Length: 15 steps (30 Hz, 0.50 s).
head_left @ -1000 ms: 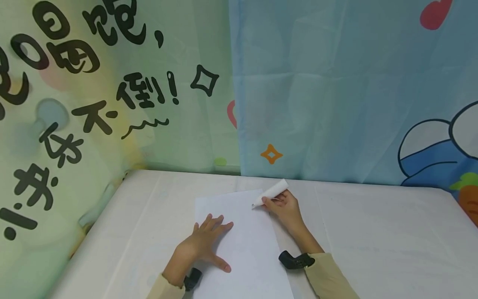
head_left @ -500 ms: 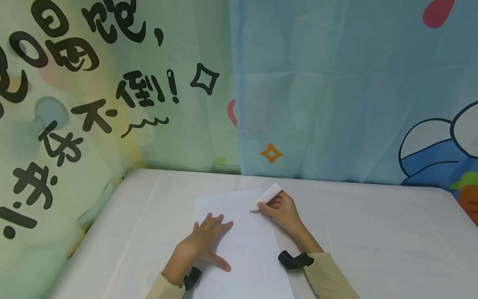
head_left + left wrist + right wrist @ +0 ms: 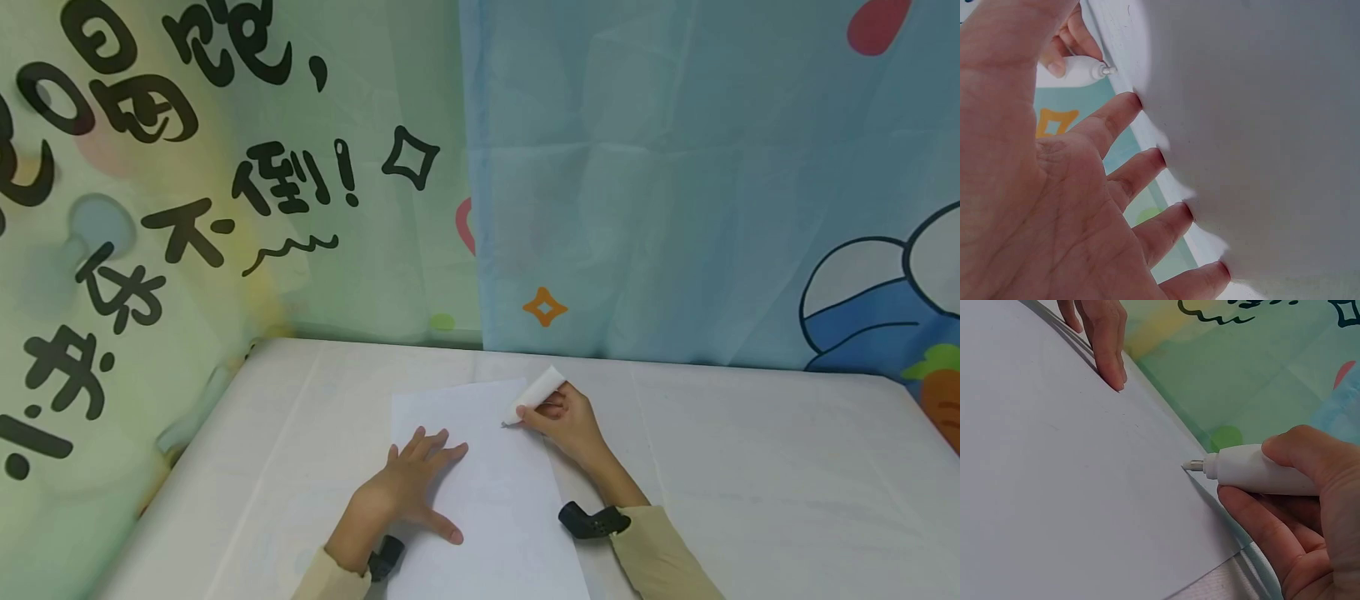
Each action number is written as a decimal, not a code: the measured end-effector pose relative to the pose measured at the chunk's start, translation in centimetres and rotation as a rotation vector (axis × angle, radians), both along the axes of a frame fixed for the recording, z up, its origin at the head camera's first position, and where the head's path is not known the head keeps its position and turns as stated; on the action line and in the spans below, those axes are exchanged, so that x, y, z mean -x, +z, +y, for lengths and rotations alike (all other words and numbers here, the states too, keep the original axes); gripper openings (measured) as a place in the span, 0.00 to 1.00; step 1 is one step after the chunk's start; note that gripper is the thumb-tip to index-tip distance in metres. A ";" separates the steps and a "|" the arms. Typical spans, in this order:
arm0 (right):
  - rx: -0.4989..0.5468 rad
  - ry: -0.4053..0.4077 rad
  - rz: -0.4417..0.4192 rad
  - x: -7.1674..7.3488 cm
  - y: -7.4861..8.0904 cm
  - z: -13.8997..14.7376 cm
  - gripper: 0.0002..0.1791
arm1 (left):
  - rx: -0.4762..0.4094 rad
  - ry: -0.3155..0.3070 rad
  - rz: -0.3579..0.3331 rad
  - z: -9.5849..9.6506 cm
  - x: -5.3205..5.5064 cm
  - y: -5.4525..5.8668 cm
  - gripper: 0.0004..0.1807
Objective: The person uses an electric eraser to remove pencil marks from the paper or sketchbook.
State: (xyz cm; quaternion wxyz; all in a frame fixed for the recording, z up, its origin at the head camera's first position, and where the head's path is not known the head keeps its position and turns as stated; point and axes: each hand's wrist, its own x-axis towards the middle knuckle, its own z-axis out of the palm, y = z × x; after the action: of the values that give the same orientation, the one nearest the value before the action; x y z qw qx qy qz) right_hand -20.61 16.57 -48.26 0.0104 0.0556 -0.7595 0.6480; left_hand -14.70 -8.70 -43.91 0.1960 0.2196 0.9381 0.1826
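Note:
My right hand (image 3: 567, 423) grips a white electric eraser (image 3: 538, 395), a thick pen-like body slanting down to the left. In the right wrist view, its narrow metal neck ends in a pale tip that meets the white sheet of paper (image 3: 1085, 506) near one edge. Thumb and fingers close around the barrel. On the left part of the sheet, my left hand (image 3: 408, 482) rests with fingers and thumb spread. The left wrist view has its fingertips (image 3: 1180, 212) pressing on the paper. A few faint, tiny marks show on the sheet.
The paper lies on a table with a white cloth (image 3: 750, 475). Behind it hang a blue printed curtain (image 3: 675, 208) and a green one (image 3: 390, 275) with black lettering. Each wrist carries a black camera (image 3: 595, 522).
My right hand has shifted slightly left and toward me, bringing the electric eraser's tip onto the sheet; it holds still over the last half second. The left hand stays put.

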 end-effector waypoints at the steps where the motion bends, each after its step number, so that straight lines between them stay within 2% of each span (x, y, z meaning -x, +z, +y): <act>1: -0.002 -0.001 0.002 0.0 0.0 0.0 0.24 | 0.001 0.000 -0.001 0.0 0.0 0.0 0.59; 15: -0.026 0.008 0.009 0.0 -0.1 0.1 0.23 | -0.012 -0.005 -0.005 0.0 0.0 0.2 0.59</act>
State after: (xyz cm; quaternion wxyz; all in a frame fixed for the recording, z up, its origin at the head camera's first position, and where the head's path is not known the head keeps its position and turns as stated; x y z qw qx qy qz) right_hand -20.66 16.64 -48.37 0.0106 0.0620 -0.7676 0.6379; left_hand -14.67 -8.70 -43.72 0.1976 0.2226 0.9359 0.1884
